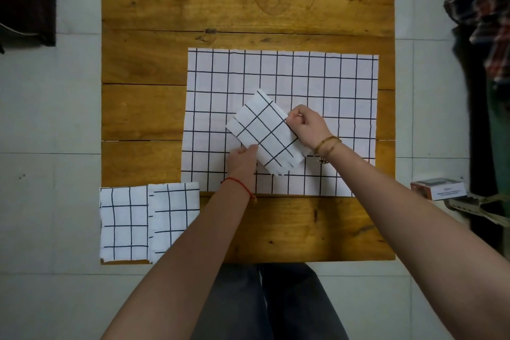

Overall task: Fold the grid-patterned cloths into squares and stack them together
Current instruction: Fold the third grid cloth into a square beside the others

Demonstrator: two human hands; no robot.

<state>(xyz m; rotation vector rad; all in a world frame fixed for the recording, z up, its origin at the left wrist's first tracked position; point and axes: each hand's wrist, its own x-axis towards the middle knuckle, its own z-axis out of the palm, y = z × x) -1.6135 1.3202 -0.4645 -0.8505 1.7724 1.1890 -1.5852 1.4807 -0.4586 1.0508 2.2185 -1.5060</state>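
A folded white cloth with a black grid (265,134) is held tilted above a large grid cloth (325,83) that lies spread flat on the wooden table (220,3). My left hand (242,159) grips the folded cloth's near-left edge. My right hand (307,125) pinches its right edge, fingers curled. Two more folded grid cloths lie side by side at the table's near-left corner, one at the left (124,223) and one to its right (172,215), partly under my left forearm.
The table stands on a pale tiled floor (49,119). A small box (438,188) and a shoe (474,207) lie on the floor at the right. Dark clothing hangs at the far right (485,22) and a dark bag sits at the upper left (24,0).
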